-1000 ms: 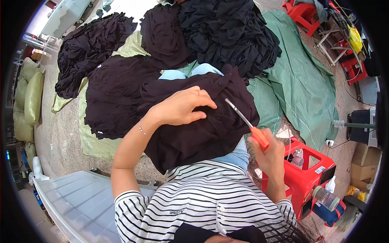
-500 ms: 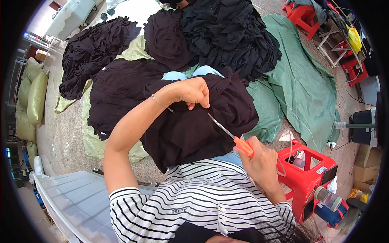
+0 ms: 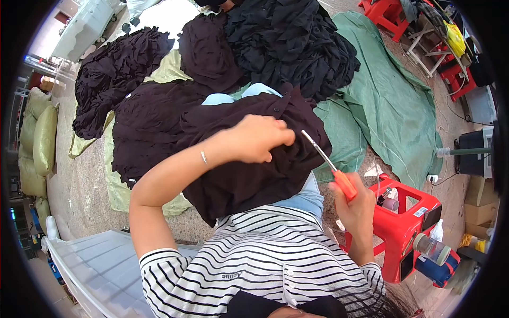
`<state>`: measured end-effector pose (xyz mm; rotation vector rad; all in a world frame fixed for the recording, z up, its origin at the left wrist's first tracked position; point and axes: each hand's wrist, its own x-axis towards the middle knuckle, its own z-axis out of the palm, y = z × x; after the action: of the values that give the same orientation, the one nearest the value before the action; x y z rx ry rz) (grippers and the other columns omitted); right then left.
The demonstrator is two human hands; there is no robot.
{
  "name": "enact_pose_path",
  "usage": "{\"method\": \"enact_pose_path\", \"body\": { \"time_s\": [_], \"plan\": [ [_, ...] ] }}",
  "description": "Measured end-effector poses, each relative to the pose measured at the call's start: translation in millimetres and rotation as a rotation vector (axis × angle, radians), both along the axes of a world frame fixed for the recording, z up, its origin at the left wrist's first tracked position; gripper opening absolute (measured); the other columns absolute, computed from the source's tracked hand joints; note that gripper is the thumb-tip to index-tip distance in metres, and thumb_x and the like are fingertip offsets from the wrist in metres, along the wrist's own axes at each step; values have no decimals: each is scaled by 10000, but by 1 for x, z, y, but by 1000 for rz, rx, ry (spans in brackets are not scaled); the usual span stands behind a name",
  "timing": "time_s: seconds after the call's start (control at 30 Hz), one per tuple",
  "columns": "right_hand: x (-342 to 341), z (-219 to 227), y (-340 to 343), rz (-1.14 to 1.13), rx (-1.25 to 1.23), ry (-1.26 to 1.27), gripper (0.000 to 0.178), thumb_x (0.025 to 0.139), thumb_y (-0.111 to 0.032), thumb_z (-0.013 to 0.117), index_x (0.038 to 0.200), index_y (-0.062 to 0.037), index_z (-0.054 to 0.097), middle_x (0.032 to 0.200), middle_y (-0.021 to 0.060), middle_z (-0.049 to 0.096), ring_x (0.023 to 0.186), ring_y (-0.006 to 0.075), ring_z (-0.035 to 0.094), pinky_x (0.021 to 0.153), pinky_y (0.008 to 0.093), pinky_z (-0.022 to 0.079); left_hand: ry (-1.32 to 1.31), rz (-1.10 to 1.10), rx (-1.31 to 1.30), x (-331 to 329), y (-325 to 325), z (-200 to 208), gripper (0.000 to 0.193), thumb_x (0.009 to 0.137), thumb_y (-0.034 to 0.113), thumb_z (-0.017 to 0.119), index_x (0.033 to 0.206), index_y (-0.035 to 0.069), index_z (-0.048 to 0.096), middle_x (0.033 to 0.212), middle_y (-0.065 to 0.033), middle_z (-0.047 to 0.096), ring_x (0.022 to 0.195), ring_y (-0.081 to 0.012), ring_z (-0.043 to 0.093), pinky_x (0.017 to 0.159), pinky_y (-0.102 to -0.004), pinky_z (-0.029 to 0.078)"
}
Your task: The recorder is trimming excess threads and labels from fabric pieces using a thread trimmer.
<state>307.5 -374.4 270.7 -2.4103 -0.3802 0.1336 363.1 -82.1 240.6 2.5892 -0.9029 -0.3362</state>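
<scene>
A dark brown buttoned garment (image 3: pixel 228 185) lies spread over my lap, with small dark buttons along its upper right part. My left hand (image 3: pixel 262 139) is over the garment's middle, its fingers curled; whatever they pinch is hidden. My right hand (image 3: pixel 358 209) grips the orange handle of a pair of slim scissors (image 3: pixel 318 147) to the right of the garment. The blades look closed and point up and left toward my left fingertips, a short gap away.
Brown garment heaps (image 3: pixel 124 69) and a black heap (image 3: pixel 291 47) lie ahead on cloth sheets. A green sheet (image 3: pixel 392 106) spreads to the right. A red stool (image 3: pixel 395 228) with small items stands at my right, a pale grey bin (image 3: pixel 101 265) at my left. Stuffed sacks (image 3: pixel 45 140) lie far left.
My left hand has shifted right, its fingers less tightly curled. My right hand has moved right with the scissors, and the blade tip sits farther right and slightly higher.
</scene>
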Motion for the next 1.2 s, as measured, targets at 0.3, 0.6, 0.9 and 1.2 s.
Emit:
{"method": "enact_pose_path", "body": {
  "time_s": [0.3,0.6,0.9,1.2],
  "plan": [
    [-9,4,-10,-61,65,-21,246,880,-251,758,960,-63,623,662,129,628,577,340,646,522,394,475,576,64,-153,40,4,3,364,797,173,782,1106,52,633,898,-122,679,780,-252,683,719,-390,524],
    [-8,4,-16,-83,35,-3,229,884,-229,752,955,-54,624,679,138,633,592,341,648,538,388,477,-274,-331,121,-10,-19,2,342,830,105,618,1153,212,652,1035,-79,561,864,-251,640,635,-343,557],
    [-16,15,-18,-55,50,-24,235,865,-226,765,973,-67,631,701,140,643,612,342,654,548,390,493,842,485,-297,54,0,10,200,854,207,740,791,17,720,675,14,614,616,-78,534,537,-260,395],
    [-17,4,-10,89,-81,-75,274,850,-282,771,861,-81,585,586,104,585,525,335,608,477,415,441,838,463,-416,50,4,-5,177,892,148,700,848,-24,708,740,-19,624,699,-109,527,633,-294,421]
  ]
}}
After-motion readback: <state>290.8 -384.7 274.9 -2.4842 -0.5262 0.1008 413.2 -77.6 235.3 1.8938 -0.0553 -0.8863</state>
